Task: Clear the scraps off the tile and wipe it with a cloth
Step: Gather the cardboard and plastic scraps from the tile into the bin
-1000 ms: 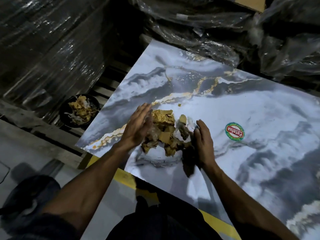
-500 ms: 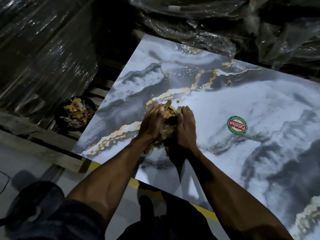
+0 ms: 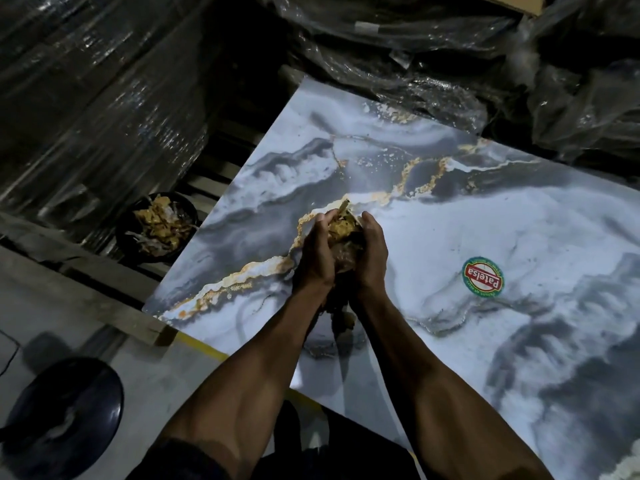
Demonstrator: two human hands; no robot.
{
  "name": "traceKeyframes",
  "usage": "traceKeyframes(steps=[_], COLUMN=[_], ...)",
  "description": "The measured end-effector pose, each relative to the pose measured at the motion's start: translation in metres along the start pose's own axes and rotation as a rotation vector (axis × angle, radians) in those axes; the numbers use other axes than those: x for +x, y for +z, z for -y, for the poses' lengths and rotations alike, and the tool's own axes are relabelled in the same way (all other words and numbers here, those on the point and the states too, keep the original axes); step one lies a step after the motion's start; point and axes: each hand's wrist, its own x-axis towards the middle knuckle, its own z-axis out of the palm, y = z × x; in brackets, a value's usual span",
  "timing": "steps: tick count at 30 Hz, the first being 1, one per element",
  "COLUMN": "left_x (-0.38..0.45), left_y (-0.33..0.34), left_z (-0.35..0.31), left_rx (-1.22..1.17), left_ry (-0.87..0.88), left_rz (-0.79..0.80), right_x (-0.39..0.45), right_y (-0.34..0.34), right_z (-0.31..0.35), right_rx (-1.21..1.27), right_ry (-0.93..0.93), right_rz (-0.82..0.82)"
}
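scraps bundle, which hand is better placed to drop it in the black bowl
Left. The left hand is on the side nearer the black bowl, which sits off the tile's left edge. Both hands, with the right hand, cup the scraps.

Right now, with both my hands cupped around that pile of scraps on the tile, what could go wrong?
1. The left hand and right hand only cup the loose scraps; pieces could slip out underneath, back onto the tile.
2. The black bowl sits off the tile's left edge and already holds scraps, so carrying the handful over may drop bits on the floor.
3. Grit dragged along could scratch the glossy surface.
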Motion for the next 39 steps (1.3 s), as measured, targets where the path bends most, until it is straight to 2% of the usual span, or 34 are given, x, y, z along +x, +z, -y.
traceKeyframes(steps=[3,7,12,18,22,28,39], left_x=[0.002,-0.005,-0.021,-0.046,-0.065,-0.069,-0.030], left_y=[0.007,0.009,0.005,-0.014,-0.031,-0.046,-0.091], left_z=[-0.008,-0.022,-0.036,-0.055,-0.063,-0.075,-0.122], left_rx=[-0.085,-0.017,-0.098,-0.157,-0.186,-0.227,-0.297], left_ry=[-0.030,-0.005,0.017,0.039,0.054,0.050,0.129], left_rz=[-0.037,-0.113,-0.148,-0.098,-0.079,-0.105,-0.333], right_x=[0.005,-0.004,-0.026,-0.065,-0.091,-0.102,-0.079], right_y=[0.001,0.006,0.013,0.024,0.033,0.048,0.128], right_z=[0.005,0.007,0.017,0.032,0.037,0.041,0.048], right_rx=[0.248,0.486,0.580,0.736,0.738,0.791,0.765], right_ry=[0.161,0.239,0.249,0.317,0.291,0.324,0.464], right_rz=[0.022,0.054,0.122,0.154,0.152,0.237,0.436])
